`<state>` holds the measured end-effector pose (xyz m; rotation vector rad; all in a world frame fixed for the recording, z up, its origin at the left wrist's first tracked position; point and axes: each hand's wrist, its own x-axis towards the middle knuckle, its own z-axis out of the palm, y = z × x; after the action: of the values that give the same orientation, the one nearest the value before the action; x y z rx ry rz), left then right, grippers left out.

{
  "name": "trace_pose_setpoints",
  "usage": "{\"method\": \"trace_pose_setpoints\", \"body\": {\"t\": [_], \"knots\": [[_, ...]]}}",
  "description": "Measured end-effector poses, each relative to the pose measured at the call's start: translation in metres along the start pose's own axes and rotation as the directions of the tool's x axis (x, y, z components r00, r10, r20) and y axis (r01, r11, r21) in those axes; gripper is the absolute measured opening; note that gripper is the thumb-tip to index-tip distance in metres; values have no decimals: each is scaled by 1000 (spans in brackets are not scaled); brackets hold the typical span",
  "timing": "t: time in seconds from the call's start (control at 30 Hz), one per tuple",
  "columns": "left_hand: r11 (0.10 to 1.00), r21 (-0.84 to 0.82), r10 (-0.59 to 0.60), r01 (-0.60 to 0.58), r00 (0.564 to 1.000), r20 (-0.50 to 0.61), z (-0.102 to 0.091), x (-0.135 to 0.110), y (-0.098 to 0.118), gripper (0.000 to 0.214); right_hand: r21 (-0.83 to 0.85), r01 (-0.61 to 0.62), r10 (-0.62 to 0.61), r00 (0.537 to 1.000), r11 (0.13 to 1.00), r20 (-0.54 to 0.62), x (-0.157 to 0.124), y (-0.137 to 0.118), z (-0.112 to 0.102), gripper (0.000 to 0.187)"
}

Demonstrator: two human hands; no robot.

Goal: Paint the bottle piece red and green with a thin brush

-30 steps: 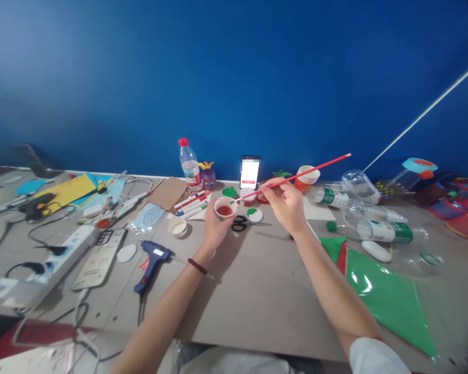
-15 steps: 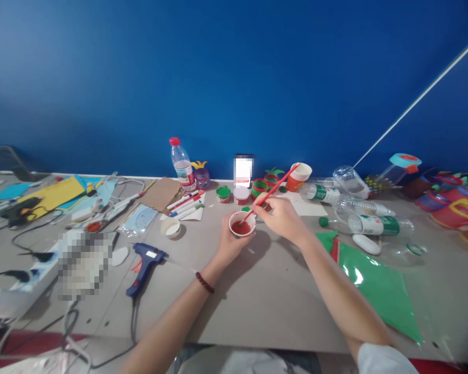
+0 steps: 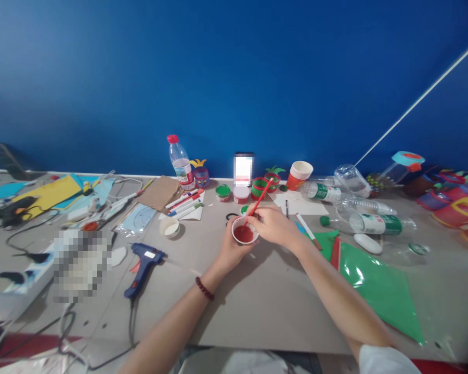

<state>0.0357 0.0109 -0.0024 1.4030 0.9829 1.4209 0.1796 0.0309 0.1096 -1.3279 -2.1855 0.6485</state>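
My left hand (image 3: 231, 252) is wrapped round a small white paper cup (image 3: 244, 243) and tilts its mouth toward me. Red liquid paint (image 3: 243, 234) covers the cup's bottom. In my right hand (image 3: 277, 225) a thin red paintbrush (image 3: 261, 197) is pinched near its lower part, slanting up to the right. Its tip is at the cup and mostly hidden by my fingers. Just beyond the hands stand an open jar of green paint (image 3: 223, 193), a pale-lidded jar (image 3: 241, 195) and a red-and-green pot (image 3: 259, 188).
On the left lie a blue glue gun (image 3: 145, 265), a power strip (image 3: 31, 280) and cables. Markers (image 3: 185, 203) and a red-capped bottle (image 3: 181, 165) stand farther back. To the right are stacked paper cups (image 3: 299, 175), plastic bottles (image 3: 374, 224) and a green packet (image 3: 380, 291).
My right hand has moved down and left, closer to the cup, and the brush leans more upright. The cup has shifted slightly right and nearer. A marker behind my right hand is now uncovered.
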Motion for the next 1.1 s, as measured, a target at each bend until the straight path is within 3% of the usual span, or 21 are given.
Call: {"method": "trace_pose_setpoints", "body": {"t": [0.33,0.6,0.83,1.1], "knots": [[994,-86,-61,63,998,27,2,-1,-6,60,-8,-54,54,998,999,39,2,3,11,24],[994,-53,-98,100,995,28,0,-1,-7,63,-29,-77,79,995,997,65,3,5,10,23],[995,-44,-84,85,996,25,0,-1,-4,63,-14,-64,65,998,998,21,4,7,13,24],[989,-106,-94,99,994,55,1,-2,-4,68,138,-98,101,995,986,-13,7,10,16,18]]}}
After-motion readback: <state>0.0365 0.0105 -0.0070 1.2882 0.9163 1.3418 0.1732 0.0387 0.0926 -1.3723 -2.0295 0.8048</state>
